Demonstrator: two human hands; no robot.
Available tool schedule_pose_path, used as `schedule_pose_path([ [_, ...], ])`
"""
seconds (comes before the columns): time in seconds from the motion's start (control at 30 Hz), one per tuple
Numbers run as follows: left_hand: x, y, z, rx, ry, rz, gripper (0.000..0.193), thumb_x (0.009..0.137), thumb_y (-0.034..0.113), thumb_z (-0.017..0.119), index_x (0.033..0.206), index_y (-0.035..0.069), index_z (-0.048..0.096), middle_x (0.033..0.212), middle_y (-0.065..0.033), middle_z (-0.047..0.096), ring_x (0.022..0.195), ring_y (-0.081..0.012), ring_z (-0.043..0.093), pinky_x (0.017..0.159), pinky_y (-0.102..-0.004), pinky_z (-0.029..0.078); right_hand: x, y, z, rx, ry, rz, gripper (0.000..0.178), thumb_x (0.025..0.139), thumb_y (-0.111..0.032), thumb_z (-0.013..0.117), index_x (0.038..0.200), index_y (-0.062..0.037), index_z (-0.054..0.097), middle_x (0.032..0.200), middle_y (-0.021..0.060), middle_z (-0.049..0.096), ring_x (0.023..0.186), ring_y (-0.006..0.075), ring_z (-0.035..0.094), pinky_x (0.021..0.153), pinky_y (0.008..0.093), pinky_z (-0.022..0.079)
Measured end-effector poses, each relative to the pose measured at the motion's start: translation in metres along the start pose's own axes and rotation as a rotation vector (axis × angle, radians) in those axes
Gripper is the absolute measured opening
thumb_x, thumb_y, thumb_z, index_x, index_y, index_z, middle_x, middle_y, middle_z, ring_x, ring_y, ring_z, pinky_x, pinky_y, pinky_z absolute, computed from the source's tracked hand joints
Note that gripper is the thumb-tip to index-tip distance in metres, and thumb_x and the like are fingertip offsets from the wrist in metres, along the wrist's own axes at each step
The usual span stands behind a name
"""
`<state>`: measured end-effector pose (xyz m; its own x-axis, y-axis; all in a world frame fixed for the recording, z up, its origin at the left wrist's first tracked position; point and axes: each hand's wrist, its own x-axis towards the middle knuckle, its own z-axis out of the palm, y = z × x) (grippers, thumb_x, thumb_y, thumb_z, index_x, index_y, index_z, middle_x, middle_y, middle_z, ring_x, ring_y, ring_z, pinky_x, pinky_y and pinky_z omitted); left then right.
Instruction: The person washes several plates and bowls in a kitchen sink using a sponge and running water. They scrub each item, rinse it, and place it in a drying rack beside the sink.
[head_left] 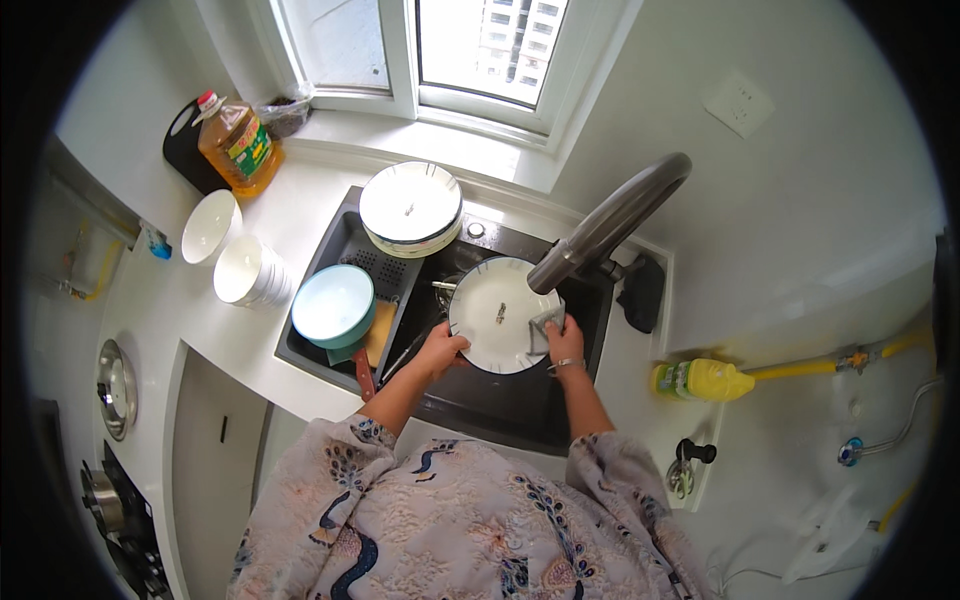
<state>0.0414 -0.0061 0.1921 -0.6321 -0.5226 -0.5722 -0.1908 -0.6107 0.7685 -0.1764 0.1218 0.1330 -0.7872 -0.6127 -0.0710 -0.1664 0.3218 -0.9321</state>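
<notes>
A white plate (pixel 485 335) with a dark rim and a small motif in its middle is held over the dark sink (pixel 470 415), under the faucet (pixel 605 225). My left hand (pixel 440 353) grips its left edge, thumb on the upper face. At the right edge my right hand (pixel 565 345) is closed on the plate and a grey cloth (pixel 541 328), which lies against the plate's face. Fingers beneath the plate are hidden. Left of my left hand, a knife's brown handle (pixel 364 372) sticks out near a light-blue bowl (pixel 335 305).
A stack of plates (pixel 410 205) stands on the sink's back left. White bowls (pixel 245 272), an oil bottle (pixel 240 150) and a black cutting board (pixel 185 150) are on the left counter. A yellow bottle (pixel 700 380) and scissors (pixel 680 478) lie to the right.
</notes>
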Motion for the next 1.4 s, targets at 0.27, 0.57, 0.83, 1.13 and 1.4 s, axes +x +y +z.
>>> schedule_pose_path([
  [0.27,0.024,-0.05,0.01,-0.578,-0.317,-0.152,0.034,0.083,0.003,0.049,0.117,0.003,0.046,0.108,-0.0127,0.057,0.096,-0.0254,0.059,0.079,-0.0375,0.053,-0.034,-0.064,0.007,0.446,-0.036,0.144,0.031,0.081,-0.01,0.054,0.109,0.0023,0.053,0.1,0.0105,0.06,0.091,0.0209,0.057,0.078,0.0317,0.044],
  [0.57,0.042,-0.024,0.008,-0.539,-0.182,-0.107,0.036,0.089,0.027,0.051,0.117,0.006,0.045,0.108,-0.0099,0.057,0.095,-0.025,0.059,0.076,-0.0424,0.052,-0.042,-0.103,-0.008,-0.036,0.1,-0.119,0.034,0.079,-0.011,0.054,0.109,0.0047,0.053,0.099,0.0153,0.061,0.091,0.0242,0.059,0.08,0.0324,0.044],
  [0.83,0.042,0.014,-0.001,0.443,0.146,0.586,0.031,0.085,0.026,0.055,0.102,0.0,0.059,0.083,-0.0117,0.065,0.077,-0.0221,0.063,0.067,-0.031,0.047,-0.014,-0.061,-0.022,0.013,-0.114,0.139,0.035,0.075,-0.011,0.065,0.106,0.0023,0.056,0.099,0.0075,0.062,0.089,0.017,0.057,0.079,0.0293,0.044],
  [1.13,0.004,0.059,0.009,1.293,0.109,0.798,0.029,0.076,0.017,0.058,0.104,0.011,0.056,0.086,-0.0144,0.061,0.079,-0.0329,0.059,0.066,-0.0412,0.047,-0.004,-0.146,0.023,-0.445,-0.474,-0.617,0.029,0.073,-0.004,0.055,0.101,-0.0118,0.054,0.088,0.0153,0.06,0.083,0.0364,0.056,0.071,0.0426,0.046],
  [1.4,-0.002,0.039,-0.001,0.458,0.292,0.703,0.026,0.084,0.024,0.056,0.096,0.001,0.06,0.081,-0.0123,0.063,0.072,-0.0222,0.06,0.067,-0.0309,0.046,0.001,-0.046,0.015,0.613,-0.303,0.133,0.031,0.081,-0.008,0.061,0.11,-0.0025,0.053,0.098,0.0065,0.06,0.087,0.019,0.058,0.076,0.0321,0.046],
])
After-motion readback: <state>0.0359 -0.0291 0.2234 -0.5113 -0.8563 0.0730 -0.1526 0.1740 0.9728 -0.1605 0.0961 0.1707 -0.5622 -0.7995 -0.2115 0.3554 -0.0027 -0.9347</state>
